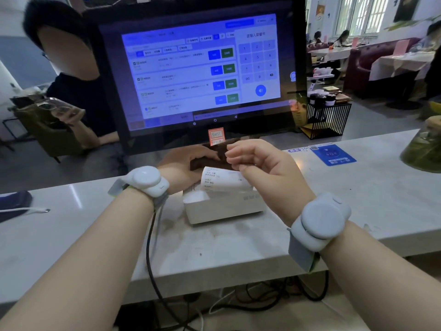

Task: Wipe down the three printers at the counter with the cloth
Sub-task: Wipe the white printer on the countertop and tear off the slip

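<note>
**Cloth held over the printer**

A brown cloth [206, 163] is gripped by the left hand [181, 167] above the white printer [224, 207] on the worktop [358, 199]. The curled receipt [222, 180] is touched by the right hand [265, 163], its fingers bent.

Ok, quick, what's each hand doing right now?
Left hand: grips the cloth on top of the printer.
Right hand: pinches the receipt.

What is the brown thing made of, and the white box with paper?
The cloth looks like soft, matte brown fabric: it bunches and folds. The printer seems hard, smooth white plastic, with crisp edges. Its slip is thin paper, curling over.
</note>
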A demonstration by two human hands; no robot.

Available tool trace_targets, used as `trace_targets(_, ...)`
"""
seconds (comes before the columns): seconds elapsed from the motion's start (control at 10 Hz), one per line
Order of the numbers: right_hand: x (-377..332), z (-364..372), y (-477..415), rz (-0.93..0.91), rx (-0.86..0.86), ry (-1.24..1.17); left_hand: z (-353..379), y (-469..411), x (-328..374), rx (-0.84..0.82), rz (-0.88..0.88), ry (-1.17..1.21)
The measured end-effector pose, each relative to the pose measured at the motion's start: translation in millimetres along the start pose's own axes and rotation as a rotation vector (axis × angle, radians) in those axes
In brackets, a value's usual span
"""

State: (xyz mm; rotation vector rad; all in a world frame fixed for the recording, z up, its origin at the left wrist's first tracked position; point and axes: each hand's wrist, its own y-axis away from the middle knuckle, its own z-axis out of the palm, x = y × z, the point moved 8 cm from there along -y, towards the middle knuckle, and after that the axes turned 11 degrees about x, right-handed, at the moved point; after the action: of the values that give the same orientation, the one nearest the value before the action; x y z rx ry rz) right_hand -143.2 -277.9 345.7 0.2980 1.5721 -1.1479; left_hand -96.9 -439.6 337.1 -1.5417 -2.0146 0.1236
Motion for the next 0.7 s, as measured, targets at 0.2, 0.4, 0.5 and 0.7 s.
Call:
trace_targets(0.2, -1.8, -0.1, 2.6, 0.012, -0.005, 0.003, -16.3, 11.1, -20.1, 0.015, -0.111, -0.063)
trace_targets(0.4, -3.1, 0.7, 5.7, 0.007, -0.018, -0.021, -5.1, -3.2, -6.5, -0.043, -0.076, -0.064)
trace_targets(0.5, -2.2, 0.8, 7.3, 0.012, -0.032, -0.021, 7.1, -13.8, 7.6, -0.059, -0.006, -0.068)
trace_targets(0.7, 2.2, -0.8, 8.2, 0.035, -0.05, -0.01, 31.5, -32.5, -5.1, -0.01, -0.137, -0.178)
